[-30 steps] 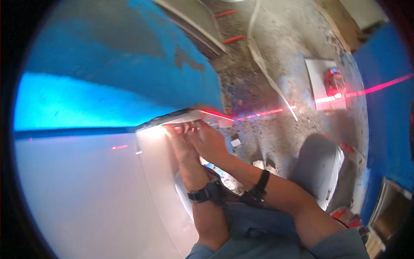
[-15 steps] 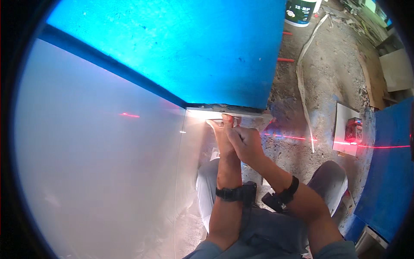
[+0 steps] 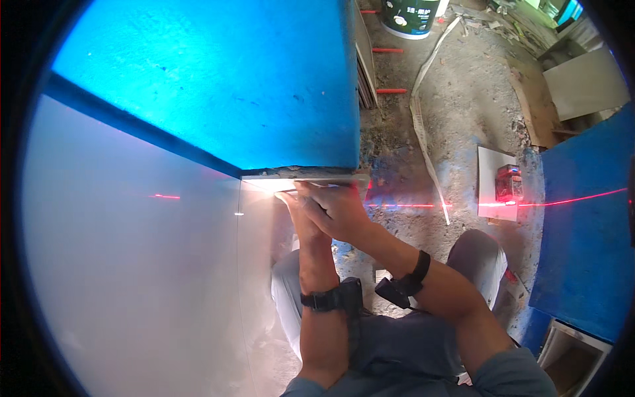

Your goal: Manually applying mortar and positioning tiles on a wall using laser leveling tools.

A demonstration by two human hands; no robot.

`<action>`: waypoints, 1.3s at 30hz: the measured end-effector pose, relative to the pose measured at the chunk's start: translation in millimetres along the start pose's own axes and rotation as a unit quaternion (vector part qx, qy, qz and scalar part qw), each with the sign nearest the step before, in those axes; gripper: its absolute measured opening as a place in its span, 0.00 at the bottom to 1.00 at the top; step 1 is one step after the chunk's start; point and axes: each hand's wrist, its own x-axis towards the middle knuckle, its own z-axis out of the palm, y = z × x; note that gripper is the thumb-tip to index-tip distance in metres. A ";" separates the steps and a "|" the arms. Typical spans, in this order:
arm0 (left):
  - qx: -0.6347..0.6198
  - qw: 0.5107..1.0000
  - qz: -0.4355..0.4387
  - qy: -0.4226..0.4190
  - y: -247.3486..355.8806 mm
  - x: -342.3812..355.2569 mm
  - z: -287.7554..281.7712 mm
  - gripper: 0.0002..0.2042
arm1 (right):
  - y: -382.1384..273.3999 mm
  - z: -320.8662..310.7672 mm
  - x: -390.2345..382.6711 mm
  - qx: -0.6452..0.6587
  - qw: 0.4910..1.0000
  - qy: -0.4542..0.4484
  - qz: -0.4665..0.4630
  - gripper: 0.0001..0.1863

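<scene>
My left hand (image 3: 302,215) reaches up to the pale narrow panel edge (image 3: 344,178) under the blue wall. Its thumb points toward the bright corner, and its other fingers are mostly hidden by my right hand. My right hand (image 3: 338,210) lies across it, fingers bent against the underside of that edge; what they grip, if anything, is hidden. Left of both hands, a large glossy pale panel (image 3: 139,251) meets a narrower panel strip along a thin seam. The blue wall (image 3: 218,79) rises above a dark gap.
A red laser level (image 3: 508,184) stands on a white board (image 3: 487,172) to the right, its line crossing the floor. A pale strip (image 3: 423,126) lies on rough ground. Farther off is a dark green and white bucket (image 3: 407,20). A blue panel (image 3: 582,251) borders the right.
The view has shifted, so the surroundings sit farther left. My right hand has moved from a curled grip beside my left hand to lying over its fingers at the panel edge.
</scene>
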 end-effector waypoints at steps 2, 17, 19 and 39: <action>0.013 1.000 0.028 -0.005 6.1 -4.3 3.5 0.31 | -1.2 1.0 -0.5 -0.002 1.000 0.000 -0.008 0.16; 0.015 0.981 0.177 0.083 -10.8 -11.7 18.2 0.33 | -20.1 8.3 24.2 -0.058 0.865 -0.311 -0.389 0.16; 0.036 0.977 0.185 0.098 -21.0 -6.6 22.4 0.33 | -7.3 24.5 38.0 -0.093 0.851 -0.332 -0.397 0.18; 0.076 0.971 0.197 0.109 -19.8 0.2 16.0 0.35 | 20.6 48.9 31.0 -0.199 0.831 -0.344 -0.388 0.17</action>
